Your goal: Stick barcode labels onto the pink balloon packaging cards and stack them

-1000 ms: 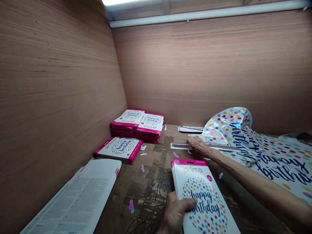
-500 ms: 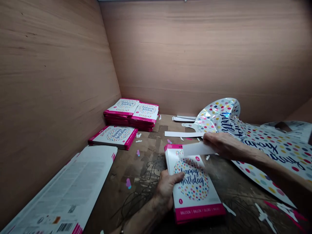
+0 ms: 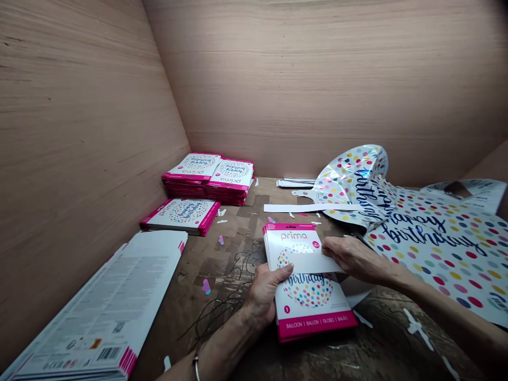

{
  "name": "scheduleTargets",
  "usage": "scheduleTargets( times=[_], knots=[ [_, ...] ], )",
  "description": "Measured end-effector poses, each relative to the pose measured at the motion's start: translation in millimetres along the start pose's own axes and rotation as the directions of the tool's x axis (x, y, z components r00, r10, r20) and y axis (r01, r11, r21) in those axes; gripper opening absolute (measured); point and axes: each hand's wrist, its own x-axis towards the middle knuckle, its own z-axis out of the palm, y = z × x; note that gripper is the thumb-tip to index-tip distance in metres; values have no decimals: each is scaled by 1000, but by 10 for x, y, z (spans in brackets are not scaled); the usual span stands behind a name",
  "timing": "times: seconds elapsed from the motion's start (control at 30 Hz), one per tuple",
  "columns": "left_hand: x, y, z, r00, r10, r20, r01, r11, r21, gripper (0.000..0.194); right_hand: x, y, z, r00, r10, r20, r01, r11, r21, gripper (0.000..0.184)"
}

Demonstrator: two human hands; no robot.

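Note:
A small stack of balloon packets (image 3: 315, 312), white and pink with "happy birthday" print, is gripped at its left side by my left hand (image 3: 266, 288). The thumb of that hand lies on the front, over the left end of a white paper strip (image 3: 311, 263). My right hand (image 3: 349, 256) pinches the strip at the packets' right edge, with its fingers partly hidden. The strip runs across the printed circle and covers the word above "birthday". Behind the right hand, a white end of paper (image 3: 357, 290) sticks out beside the stack.
Piled packets (image 3: 206, 185) stand at the back left, with a smaller pile (image 3: 182, 216) in front. Unfolded printed cards (image 3: 115, 291) lie at the left wall. Dotted foil balloons (image 3: 440, 238) spread on the right. Another white strip (image 3: 293, 208) and paper scraps lie on the table.
My right hand has moved down and brought the strip from above the packets' top onto their middle. The left thumb now presses on the strip. The view has shifted slightly.

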Motion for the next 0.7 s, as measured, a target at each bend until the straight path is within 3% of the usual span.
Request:
scheduleTargets(
  times=[0.27, 0.5, 0.7],
  knots=[
    [11, -32, -39, 1000, 14, -19, -14, 1000, 18, 38, 11, -17, 86, 999, -24, -24, 23, 999, -40, 14],
    [-141, 54, 6, 1000, 3, 21, -5, 998, 67, 39, -141, 0, -22, 943, 16, -333, 4, 998, 62, 30],
    [-418, 85, 44, 995, -4, 101, -1, 999, 52, 44, -436, 43, -96, 886, 163, -435, -84, 977, 194, 33]
  ],
)
